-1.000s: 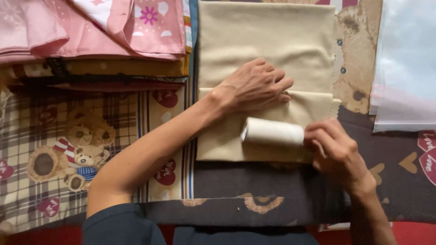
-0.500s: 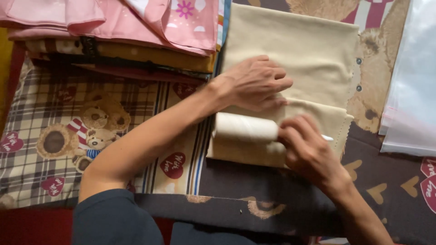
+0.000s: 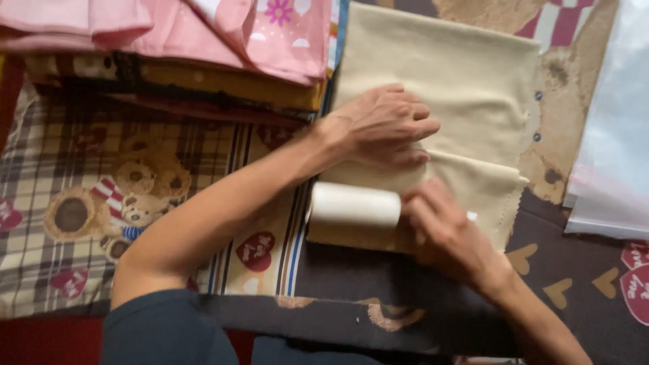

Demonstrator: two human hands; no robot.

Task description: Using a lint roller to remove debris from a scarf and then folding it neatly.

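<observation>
on teddy-print bedding, left hand presses flat on beige cloth — right hand grips white lint roller.

Left arm bare from hand to upper arm; a dark blue-grey short sleeve covers the shoulder at 7 o'clock. Right hand and forearm bare, leaving frame at 5 o'clock. No rings, watch or bracelets discernible. Right hand slightly blurred; nails not assessable.

Right hand motion-blurred, hides roller handle; pink cloth stack cut off top.
</observation>
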